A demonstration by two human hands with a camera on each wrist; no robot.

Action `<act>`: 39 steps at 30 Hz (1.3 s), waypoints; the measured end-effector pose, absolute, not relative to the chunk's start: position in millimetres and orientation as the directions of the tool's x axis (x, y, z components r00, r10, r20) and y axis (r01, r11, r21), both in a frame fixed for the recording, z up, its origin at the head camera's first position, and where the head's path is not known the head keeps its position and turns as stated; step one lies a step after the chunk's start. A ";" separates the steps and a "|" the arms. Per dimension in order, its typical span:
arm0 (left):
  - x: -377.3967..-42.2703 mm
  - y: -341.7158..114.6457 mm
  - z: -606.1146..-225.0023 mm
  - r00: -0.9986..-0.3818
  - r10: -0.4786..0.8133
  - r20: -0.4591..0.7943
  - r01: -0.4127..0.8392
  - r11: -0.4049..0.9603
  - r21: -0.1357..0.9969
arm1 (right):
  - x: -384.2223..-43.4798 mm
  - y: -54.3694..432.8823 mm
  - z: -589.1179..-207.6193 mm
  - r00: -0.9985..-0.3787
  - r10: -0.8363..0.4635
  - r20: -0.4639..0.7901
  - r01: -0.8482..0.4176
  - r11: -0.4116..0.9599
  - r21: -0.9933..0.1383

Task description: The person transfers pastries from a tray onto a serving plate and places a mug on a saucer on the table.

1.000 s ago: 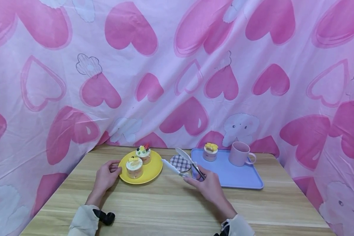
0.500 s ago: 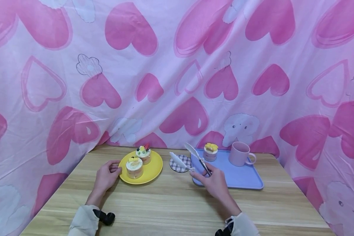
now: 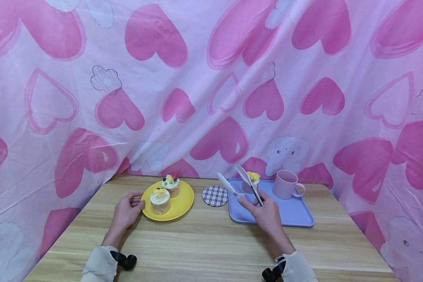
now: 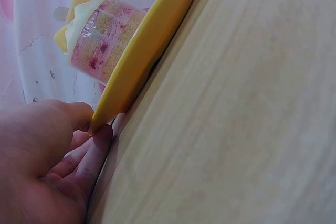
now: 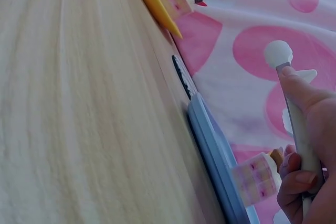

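Note:
My left hand (image 3: 125,211) pinches the near-left rim of a yellow plate (image 3: 184,199); in the left wrist view the thumb (image 4: 79,115) lies above the rim and fingers below. The plate carries a cake cup topped with yellow fruit (image 3: 160,201) and another with a strawberry (image 3: 171,182). My right hand (image 3: 268,215) grips tongs (image 3: 247,178) with white tips spread apart and nothing between them. They are raised over the left part of a blue tray (image 3: 292,215), partly hiding a cake cup with yellow topping (image 3: 255,178) that stands there.
A pink mug (image 3: 284,185) stands on the tray's back right. Between plate and tray lies a round checked coaster (image 3: 215,196). Behind the wooden table (image 3: 197,250) hangs a pink heart-print curtain (image 3: 218,137).
The right hand has moved right with the tongs, from over the coaster to over the tray, in front of its cake cup. The left hand keeps its hold on the plate.

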State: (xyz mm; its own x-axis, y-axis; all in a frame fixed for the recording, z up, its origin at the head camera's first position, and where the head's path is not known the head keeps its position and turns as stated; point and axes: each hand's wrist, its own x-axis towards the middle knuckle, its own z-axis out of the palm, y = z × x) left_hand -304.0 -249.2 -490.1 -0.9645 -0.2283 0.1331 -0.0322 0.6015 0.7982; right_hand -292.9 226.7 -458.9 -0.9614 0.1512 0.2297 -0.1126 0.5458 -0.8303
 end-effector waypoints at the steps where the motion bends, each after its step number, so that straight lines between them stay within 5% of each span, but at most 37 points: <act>1: -303.7 -249.0 -489.6 -0.965 -0.229 0.132 -0.033 0.601 0.799 | -292.9 227.3 -458.4 -0.962 0.154 0.225 -0.107 0.548 -0.830; 39: -302.2 -248.3 -488.2 -0.965 -0.225 0.134 -0.030 0.601 0.799 | -297.6 250.0 -467.5 -0.926 0.290 0.243 -0.012 0.621 -0.784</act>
